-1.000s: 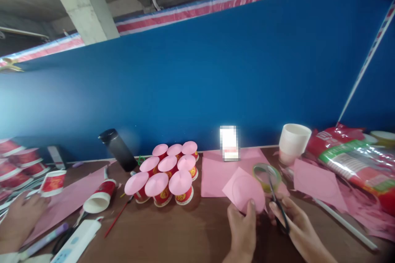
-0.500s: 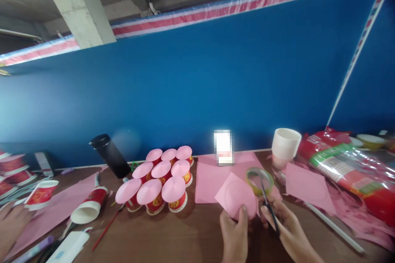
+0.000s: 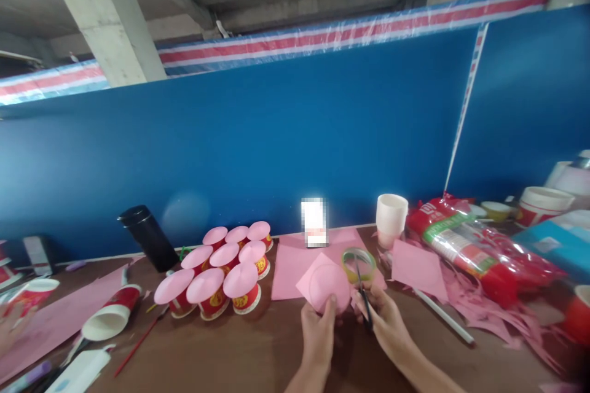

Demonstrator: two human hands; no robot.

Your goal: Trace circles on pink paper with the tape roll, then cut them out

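My left hand (image 3: 319, 326) pinches a piece of pink paper (image 3: 328, 285) with a circle drawn on it; the lower edge is partly cut round. In my right hand (image 3: 385, 313) is a pair of dark-handled scissors (image 3: 364, 298), held beside the paper's right edge, blades pointing away from me. A roll of tape (image 3: 346, 263) lies just beyond the scissors. Under it, a larger pink sheet (image 3: 283, 270) is spread on the table. Whether the blades touch the paper I cannot tell.
Red paper cups (image 3: 246, 303) topped with pink discs stand in rows to the left. A black bottle (image 3: 147, 238) leans behind them. White cups (image 3: 391, 218), pink scraps (image 3: 470, 304), a white tube (image 3: 445, 317) and a red plastic package (image 3: 454, 242) lie right. Another person's hand (image 3: 16, 325) is far left.
The view has swung to the right, so everything sits further left and more of the table's right end shows. My hands keep hold of the pink paper and the scissors.
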